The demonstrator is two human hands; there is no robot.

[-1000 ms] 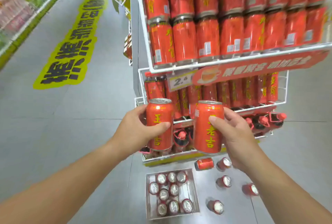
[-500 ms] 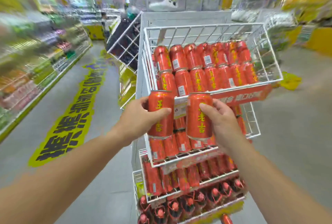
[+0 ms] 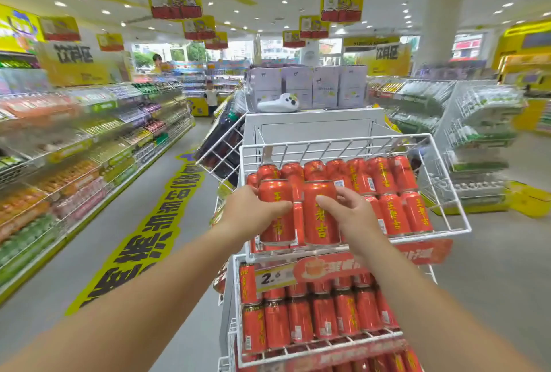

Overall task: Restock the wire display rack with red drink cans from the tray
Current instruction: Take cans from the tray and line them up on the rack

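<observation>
A bright shop aisle fills the frame, with a grey floor and stocked shelves (image 3: pixel 89 139) blurred along the left side. A long yellow floor sticker (image 3: pixel 155 231) with black lettering runs from the lower left toward the centre.

A white wire display rack (image 3: pixel 337 142) stands right of centre and reaches down to the bottom edge. Its top basket tilts toward the viewer and holds rows of red drink cans (image 3: pixel 387 180) with yellow characters, lying side by side across the right and rear of the basket. Below it, a second tier (image 3: pixel 322 318) is packed with the same red cans. A red banner strip (image 3: pixel 328 267) runs along the front edge between the two tiers, and a white price tag (image 3: pixel 272 277) hangs at its left end. Pale boxes (image 3: pixel 307 85) sit on a white cabinet behind the rack.

Two bare forearms reach in from the bottom corners and meet at the centre. The left hand (image 3: pixel 253 213) wraps its thumb and fingers round one upright can (image 3: pixel 274 191). The right hand (image 3: pixel 351 213) grips a second upright can (image 3: pixel 320 222) the same way. The two cans stand just beside each other at the front left of the top basket. Whether they rest on its wire floor cannot be told.
</observation>
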